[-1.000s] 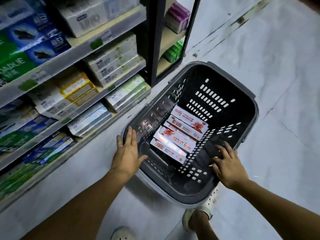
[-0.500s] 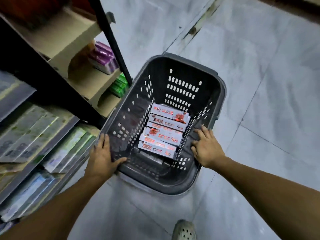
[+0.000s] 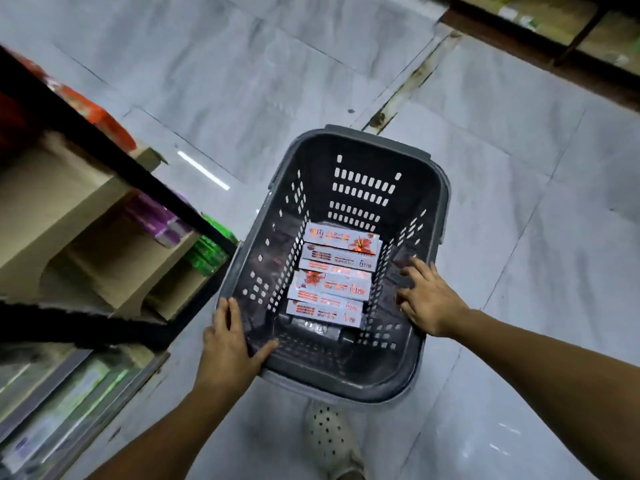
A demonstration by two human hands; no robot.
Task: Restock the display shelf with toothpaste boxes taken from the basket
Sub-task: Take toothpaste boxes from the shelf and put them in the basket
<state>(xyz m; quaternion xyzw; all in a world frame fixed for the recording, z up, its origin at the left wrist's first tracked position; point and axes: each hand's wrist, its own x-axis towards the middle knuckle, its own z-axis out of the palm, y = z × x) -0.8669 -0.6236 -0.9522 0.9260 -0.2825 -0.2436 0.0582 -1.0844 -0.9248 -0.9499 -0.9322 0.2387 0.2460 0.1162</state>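
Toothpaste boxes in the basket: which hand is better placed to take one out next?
Probably the right hand. Its fingers already reach over the basket rim, right beside the toothpaste boxes. The left hand grips the near corner, steadying the basket, farther from the boxes.

Pale grey marble-patterned floor tiles (image 3: 502,140), glossy and crossed by thin dark joints, with a worn, rust-stained strip (image 3: 408,88) running from the far right toward the centre and a short bright streak of reflected light (image 3: 203,170) left of centre. At left, a shelving unit (image 3: 62,216) with beige boards and a black metal frame, carrying purple packs (image 3: 156,220), green packs (image 3: 207,251) and red-orange packs (image 3: 97,116). At far right, the base of a second, brown-edged shelving unit (image 3: 540,32), blurred.
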